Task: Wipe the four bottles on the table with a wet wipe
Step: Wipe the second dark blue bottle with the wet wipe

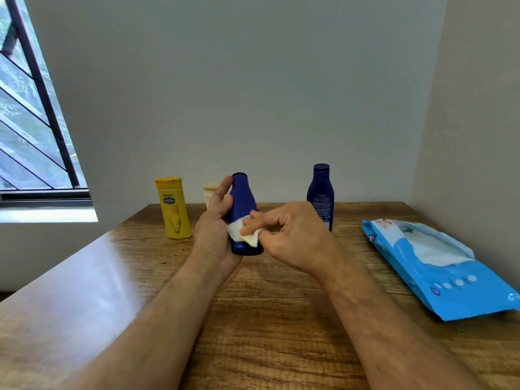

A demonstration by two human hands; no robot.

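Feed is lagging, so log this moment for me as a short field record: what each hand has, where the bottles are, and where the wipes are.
left hand: holds blue bottle above table
right hand: fingers press wet wipe on the held bottle's lower body
standing bottles: yellow bottle far left; cream bottle partly hidden behind left hand; second blue bottle right of centre
wipes pack: right side, flap open

A wooden table [281, 333] stands in a grey-walled corner [416, 108]. A barred window [33, 122] lies beyond its left edge.
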